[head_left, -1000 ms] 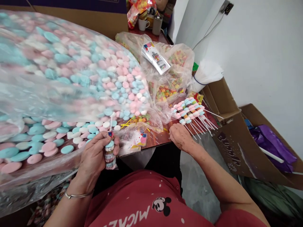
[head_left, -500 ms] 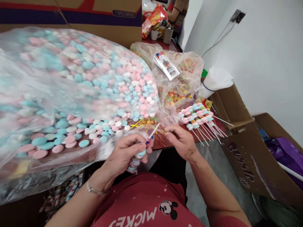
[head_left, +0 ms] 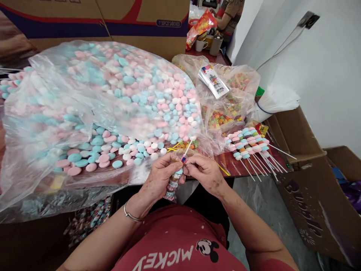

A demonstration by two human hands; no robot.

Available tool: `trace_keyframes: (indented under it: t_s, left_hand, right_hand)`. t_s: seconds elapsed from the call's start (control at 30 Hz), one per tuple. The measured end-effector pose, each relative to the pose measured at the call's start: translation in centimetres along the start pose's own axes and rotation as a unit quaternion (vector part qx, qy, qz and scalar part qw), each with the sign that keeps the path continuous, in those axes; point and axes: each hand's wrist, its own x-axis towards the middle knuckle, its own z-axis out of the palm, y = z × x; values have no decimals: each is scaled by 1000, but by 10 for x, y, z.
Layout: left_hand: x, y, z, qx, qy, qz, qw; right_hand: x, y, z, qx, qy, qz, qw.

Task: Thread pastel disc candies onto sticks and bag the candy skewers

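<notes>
A candy skewer point(head_left: 171, 188) in a clear printed wrapper is in my left hand point(head_left: 160, 173), closed around its upper part. Its white stick point(head_left: 188, 147) points up and away past the fingers. My right hand point(head_left: 206, 172) pinches at the gathered neck of the wrapper, close against the left fingertips; what lies between its fingers is too small to make out. Yellow twist ties point(head_left: 175, 146) lie just beyond the hands, and more yellow ties point(head_left: 225, 169) lie at the table edge on the right.
A large clear bag point(head_left: 121, 101) of pink, blue and white candies spreads over the left. Unwrapped skewers point(head_left: 248, 143) are stacked at right. Behind are gummy bags point(head_left: 222, 116), printed cards point(head_left: 213, 81) and a cardboard box point(head_left: 146, 22). Another person point(head_left: 229, 19) is at the back.
My right hand has come in from the right and now meets the left at the wrapper's neck. The view has shifted, so the table's contents appear farther right.
</notes>
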Motion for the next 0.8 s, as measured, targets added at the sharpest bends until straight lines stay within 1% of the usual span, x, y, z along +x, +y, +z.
trace_keyframes:
  t_s: [0.07, 0.1, 0.17, 0.2, 0.23, 0.27, 0.3, 0.33, 0.4, 0.43, 0.47, 0.5, 0.57, 0.67, 0.73, 0.8]
  left_hand:
    - [0, -3, 1, 26, 18, 22, 999]
    - [0, -5, 1, 46, 27, 34, 998]
    - [1, -7, 1, 98, 48, 51, 993]
    - [2, -7, 0, 126, 53, 54, 989]
    - [3, -6, -1, 151, 49, 50, 986]
    - [4, -5, -3, 170, 30, 37, 984]
    - [5, -3, -5, 184, -5, 13, 983]
    - [6, 0, -7, 190, -53, -19, 980]
    - [7, 7, -12, 180, -159, -95, 966]
    - [7, 9, -14, 168, -203, -129, 956]
    - [7, 11, -15, 152, -233, -154, 948]
    - [7, 12, -16, 135, -250, -171, 943]
    - [7, 12, -17, 107, -254, -187, 943]
    - [7, 10, -16, 88, -235, -193, 949]
    - [7, 11, -15, 87, -227, -187, 952]
    - [7, 14, -14, 91, -217, -180, 955]
  right_hand:
    - [-2, 1, 1, -99, 5, -47, 994]
    - [-3, 1, 1, -163, 6, -80, 983]
    - [-4, 0, -2, -282, -3, -154, 947]
    - [-3, -2, -5, -324, -17, -188, 927]
    - [-3, -4, -8, -350, -35, -221, 910]
    - [-1, -6, -13, -359, -57, -251, 897]
    - [0, -7, -17, -357, -83, -277, 888]
    - [1, -8, -21, -345, -108, -297, 884]
    - [4, -9, -27, -305, -155, -318, 884]
    - [6, -9, -29, -281, -177, -319, 888]
    - [7, -9, -30, -259, -196, -314, 892]
    - [8, -9, -31, -241, -214, -305, 896]
    - [12, -11, -32, -220, -247, -288, 899]
    - [18, -17, -35, -221, -278, -287, 890]
    - [21, -21, -38, -224, -284, -297, 884]
    - [22, -24, -40, -225, -277, -306, 883]
